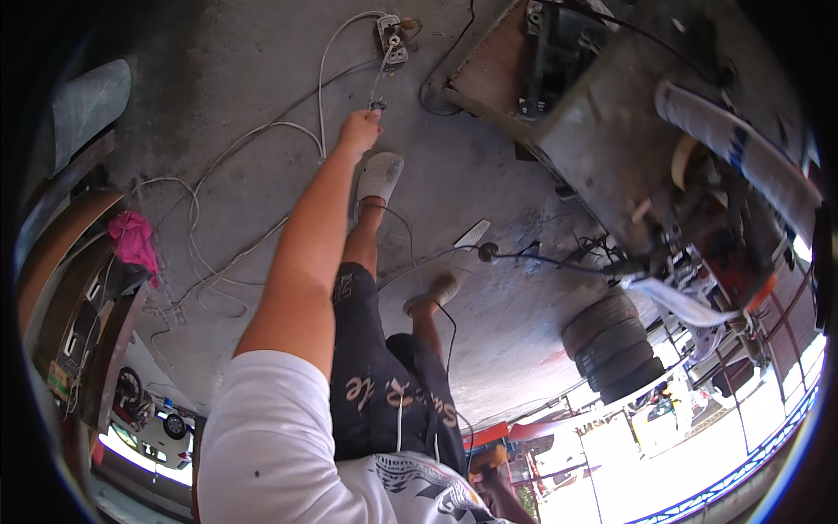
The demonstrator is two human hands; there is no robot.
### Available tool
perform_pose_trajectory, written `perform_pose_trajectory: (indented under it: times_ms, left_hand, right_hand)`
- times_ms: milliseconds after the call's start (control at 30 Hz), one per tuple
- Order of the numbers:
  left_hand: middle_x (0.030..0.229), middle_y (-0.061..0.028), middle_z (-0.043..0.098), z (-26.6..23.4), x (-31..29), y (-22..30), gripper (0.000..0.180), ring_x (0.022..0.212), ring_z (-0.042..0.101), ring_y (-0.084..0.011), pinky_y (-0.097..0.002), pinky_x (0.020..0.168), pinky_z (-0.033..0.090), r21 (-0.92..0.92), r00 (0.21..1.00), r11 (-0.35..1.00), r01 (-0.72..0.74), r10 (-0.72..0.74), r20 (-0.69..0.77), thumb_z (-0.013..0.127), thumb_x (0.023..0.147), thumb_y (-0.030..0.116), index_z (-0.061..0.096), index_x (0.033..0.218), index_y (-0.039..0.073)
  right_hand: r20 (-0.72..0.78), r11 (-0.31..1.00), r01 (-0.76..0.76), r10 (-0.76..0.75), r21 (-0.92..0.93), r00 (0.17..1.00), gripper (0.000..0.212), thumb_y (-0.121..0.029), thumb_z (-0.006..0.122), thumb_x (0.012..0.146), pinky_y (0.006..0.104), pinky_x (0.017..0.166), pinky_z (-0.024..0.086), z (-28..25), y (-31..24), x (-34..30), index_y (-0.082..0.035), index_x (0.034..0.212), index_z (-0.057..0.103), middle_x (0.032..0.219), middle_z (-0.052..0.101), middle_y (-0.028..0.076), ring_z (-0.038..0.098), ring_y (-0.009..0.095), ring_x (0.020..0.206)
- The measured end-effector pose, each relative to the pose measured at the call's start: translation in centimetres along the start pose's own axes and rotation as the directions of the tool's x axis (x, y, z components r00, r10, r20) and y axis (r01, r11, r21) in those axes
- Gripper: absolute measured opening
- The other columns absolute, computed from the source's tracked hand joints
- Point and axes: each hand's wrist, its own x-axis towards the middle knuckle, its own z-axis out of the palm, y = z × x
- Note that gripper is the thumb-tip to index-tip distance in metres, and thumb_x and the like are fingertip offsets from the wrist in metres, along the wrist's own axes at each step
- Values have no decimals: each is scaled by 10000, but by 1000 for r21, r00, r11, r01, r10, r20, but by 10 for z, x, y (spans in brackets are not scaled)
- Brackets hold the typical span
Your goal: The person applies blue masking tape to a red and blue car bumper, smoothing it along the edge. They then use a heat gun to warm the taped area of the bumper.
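Observation:
My left hand (360, 131) reaches far out over the floor, its fingers closed around a small dark electric plug (378, 104). Just beyond it lies a white multi-socket power strip (392, 39), with something brownish plugged in at its upper end. A thin pale cord (381, 74) runs from the strip toward my fingers. At the lower edge, my right hand (491, 460) is small and partly in shadow beside my shirt. Its fingers do not show clearly. A thin black cord (452, 336) hangs past my legs toward that hand.
Loose white cable (194, 214) loops over the grey floor at left. My slippered feet (380, 175) stand mid-floor. Stacked tyres (614, 345) and a large metal machine (602, 96) are at right. A pink cloth (133, 240) hangs on brown panels at left.

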Motion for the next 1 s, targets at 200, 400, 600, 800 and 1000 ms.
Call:
perform_pose_trajectory:
  times_ms: [200, 400, 600, 800, 1000]
  left_hand:
    - [763, -2, 576, 92, 130, -27, 300, 601, 478, -99, -265, 556, 384, -487, 982, 873, 19, -107, -154, 471, 1057, 313, 637, 1015, 66]
    - [712, -3, 556, 102, 198, -19, 339, 599, 483, -104, -270, 551, 380, -492, 973, 868, -67, -52, -225, 425, 1066, 318, 621, 1024, 44]
    - [676, -3, 535, 93, 208, -15, 349, 550, 462, -114, -262, 515, 353, -583, 983, 812, 28, -128, -131, 423, 1067, 310, 608, 1026, 17]
    - [688, -11, 551, 96, 216, -10, 329, 555, 493, -110, -254, 496, 351, -701, 979, 712, 28, -160, -123, 463, 1043, 320, 600, 984, 27]
    - [667, -2, 521, 106, 236, 16, 234, 484, 435, -115, -300, 445, 305, -793, 944, 604, 82, -301, -132, 479, 1002, 255, 561, 919, 52]
  right_hand:
    - [-129, 923, 3, 50, 384, 990, 768, -192, 634, 878, 433, 996, 438, -40, -111, -62, 18, 1515, 258, 1319, 535, 243, 536, 374, 1184]
    - [-145, 892, -25, 101, 450, 984, 751, -182, 641, 877, 420, 949, 453, -73, -159, -65, 10, 1504, 276, 1274, 548, 231, 548, 352, 1123]
    - [-164, 879, -13, 104, 476, 981, 733, -172, 648, 875, 406, 902, 467, -93, -181, -65, 3, 1493, 294, 1229, 561, 219, 561, 331, 1062]
    - [-181, 863, 26, 77, 505, 980, 716, -163, 655, 874, 393, 856, 481, -109, -199, -56, -4, 1481, 311, 1184, 574, 207, 573, 309, 1001]
    - [-194, 829, 66, 52, 556, 980, 699, -153, 663, 873, 379, 809, 496, -112, -215, -46, -11, 1470, 329, 1139, 587, 195, 585, 288, 940]
